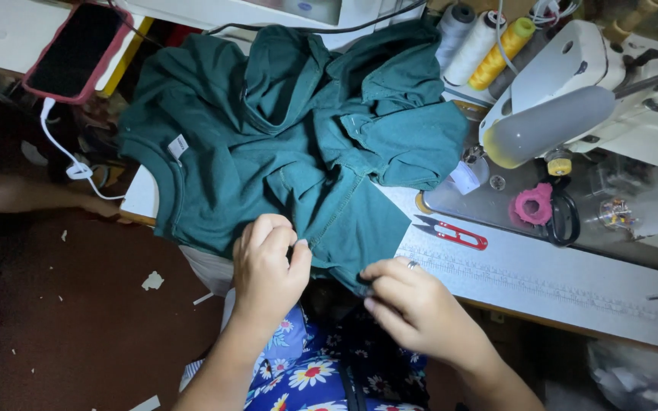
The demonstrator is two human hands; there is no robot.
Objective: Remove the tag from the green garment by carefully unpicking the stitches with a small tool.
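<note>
A dark green shirt (283, 137) lies crumpled over the front of a sewing table (573, 281), its lower part hanging off the near edge. My left hand (268, 266) pinches the shirt's hem between thumb and fingers. My right hand (409, 301), with a ring on one finger, grips the same hem edge a little to the right, at the table's near edge. A small white label (178, 146) shows inside the shirt's neckline at the left.
Red thread snips (451, 233) lie on the table right of the shirt. A white sewing machine (573, 91) stands at the right, with black scissors (563, 217) and thread cones (481, 42) near it. A phone in a red case (78, 49) sits top left.
</note>
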